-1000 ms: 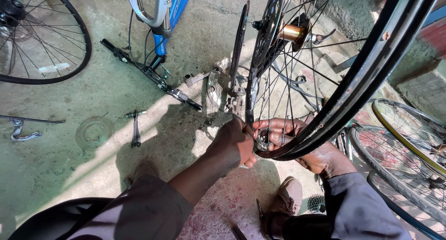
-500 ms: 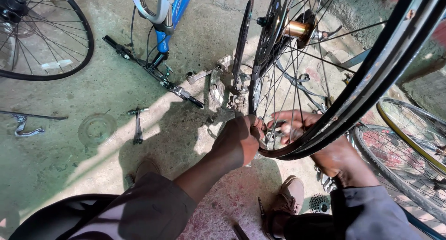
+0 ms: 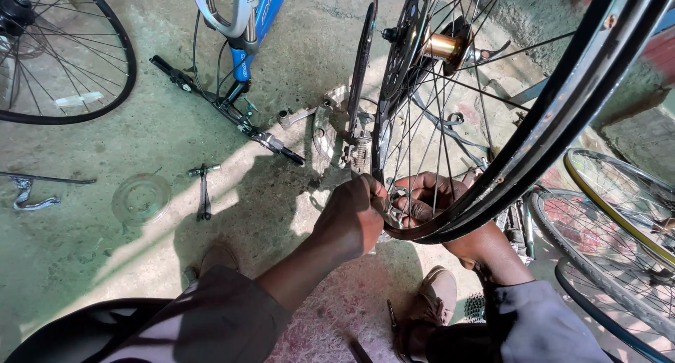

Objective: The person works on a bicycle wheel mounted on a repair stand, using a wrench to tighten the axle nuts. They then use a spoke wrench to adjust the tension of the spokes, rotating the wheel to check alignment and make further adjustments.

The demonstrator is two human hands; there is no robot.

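A black bicycle wheel rim (image 3: 555, 117) with thin spokes and a brass-coloured hub (image 3: 441, 47) stands upright in front of me. My left hand (image 3: 351, 219) is closed around the rim's lowest part from the left side. My right hand (image 3: 432, 198) reaches through the spokes just right of it, fingers curled on a small metal piece (image 3: 398, 198) at the rim. What the piece is cannot be told. Both hands nearly touch each other at the bottom of the wheel.
A blue bicycle frame (image 3: 256, 26) with handlebar (image 3: 225, 106) lies upturned on the concrete floor. Another wheel (image 3: 105, 89) lies far left, more rims (image 3: 619, 215) at right. A clear disc (image 3: 140, 198), a small tool (image 3: 204, 191) and a chainring (image 3: 327, 127) lie nearby. My shoe (image 3: 436, 300) is below.
My view has shifted slightly left and down. Both hands stay at the bottom of the rim; the right fingers have curled a little further in around the small piece.
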